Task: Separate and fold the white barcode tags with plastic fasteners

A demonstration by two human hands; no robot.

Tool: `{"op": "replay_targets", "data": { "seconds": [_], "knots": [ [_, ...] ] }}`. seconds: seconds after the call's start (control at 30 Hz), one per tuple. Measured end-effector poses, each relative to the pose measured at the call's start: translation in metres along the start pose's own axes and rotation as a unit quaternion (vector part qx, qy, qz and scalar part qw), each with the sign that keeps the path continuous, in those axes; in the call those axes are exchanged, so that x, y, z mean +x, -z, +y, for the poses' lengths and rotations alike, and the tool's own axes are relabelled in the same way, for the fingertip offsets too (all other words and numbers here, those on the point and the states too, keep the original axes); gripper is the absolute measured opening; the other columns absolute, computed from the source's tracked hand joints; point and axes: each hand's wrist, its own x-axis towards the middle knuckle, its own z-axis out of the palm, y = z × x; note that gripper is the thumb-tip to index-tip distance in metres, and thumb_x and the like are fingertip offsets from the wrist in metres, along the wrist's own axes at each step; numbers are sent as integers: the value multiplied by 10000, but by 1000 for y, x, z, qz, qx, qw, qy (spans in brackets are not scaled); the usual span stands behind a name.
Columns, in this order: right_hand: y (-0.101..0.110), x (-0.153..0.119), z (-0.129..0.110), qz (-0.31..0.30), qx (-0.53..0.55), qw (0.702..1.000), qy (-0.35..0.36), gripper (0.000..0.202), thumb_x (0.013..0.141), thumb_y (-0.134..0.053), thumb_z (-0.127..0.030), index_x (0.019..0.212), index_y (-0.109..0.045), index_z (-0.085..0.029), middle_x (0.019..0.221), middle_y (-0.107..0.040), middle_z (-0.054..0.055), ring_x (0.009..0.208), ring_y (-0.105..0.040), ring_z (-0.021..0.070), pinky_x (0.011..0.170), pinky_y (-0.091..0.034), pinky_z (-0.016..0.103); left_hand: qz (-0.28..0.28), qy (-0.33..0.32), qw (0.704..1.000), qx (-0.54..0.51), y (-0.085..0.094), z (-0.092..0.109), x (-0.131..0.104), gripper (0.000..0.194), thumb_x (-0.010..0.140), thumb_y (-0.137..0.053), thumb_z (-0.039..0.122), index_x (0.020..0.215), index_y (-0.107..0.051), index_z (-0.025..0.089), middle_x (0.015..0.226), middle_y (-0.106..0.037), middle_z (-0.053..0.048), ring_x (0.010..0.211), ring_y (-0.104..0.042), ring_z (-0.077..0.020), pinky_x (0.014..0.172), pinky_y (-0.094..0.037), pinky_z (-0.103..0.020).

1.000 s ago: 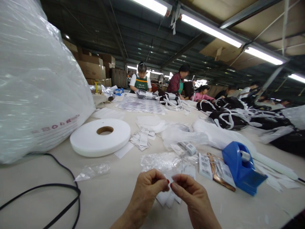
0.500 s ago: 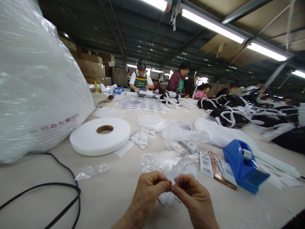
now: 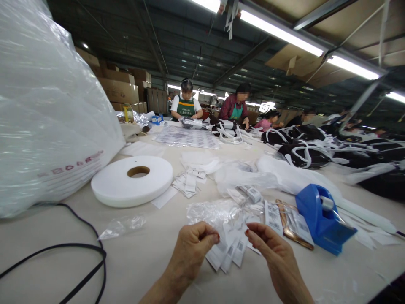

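Note:
My left hand [image 3: 191, 249] is closed in a pinch at the left edge of a fan of small white labels [image 3: 232, 251]; whatever its fingertips grip is too small to make out. On the other side of the labels, my right hand [image 3: 276, 249] has thumb and index finger slightly apart, with nothing visible between them. A crumpled clear plastic bag [image 3: 211, 212] lies just beyond both hands. Right of it are packets with printed labels [image 3: 274, 216] and a blue tape dispenser [image 3: 322, 219].
A large white roll [image 3: 110, 183] lies to the left, near a black cord [image 3: 85, 245] and a bulky plastic-wrapped bundle [image 3: 57, 118]. Further back are loose labels [image 3: 190, 182], sheer white material [image 3: 243, 177] and black items with white straps [image 3: 303, 154]. Two people work across the table.
My hands have moved apart, left hand to the left and right hand to the right, uncovering more of the labels. Across the table, one person's hand has lowered to the black items.

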Motion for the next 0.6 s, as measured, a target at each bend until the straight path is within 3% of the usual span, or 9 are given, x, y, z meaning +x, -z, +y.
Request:
{"op": "replay_targets", "data": {
  "seconds": [0.23,0.43,0.6],
  "knots": [
    [10,15,16,-27,-168,983,67,245,716,-622,-413,800,-645,-184,693,-671,34,653,-607,202,599,-471,307,4,0,1000,10,5,1,3,139,640,-597,258,575,-649,147,539,-592,3,575,-501,-139,584,-368,-243],
    [5,23,18,-37,-309,939,147,99,733,-577,-256,779,-659,-223,740,-662,44,686,-586,226,651,-442,356,10,5,1000,7,9,0,5,192,666,-582,319,593,-638,152,595,-634,-19,629,-557,-166,633,-414,-264],
    [-2,33,16,-102,-396,884,225,321,720,-453,-76,886,-682,-228,900,-632,89,882,-567,260,767,-447,385,-6,9,999,34,14,2,8,205,692,-560,320,583,-619,157,578,-632,-18,608,-559,-163,614,-404,-259]
  ]
}}
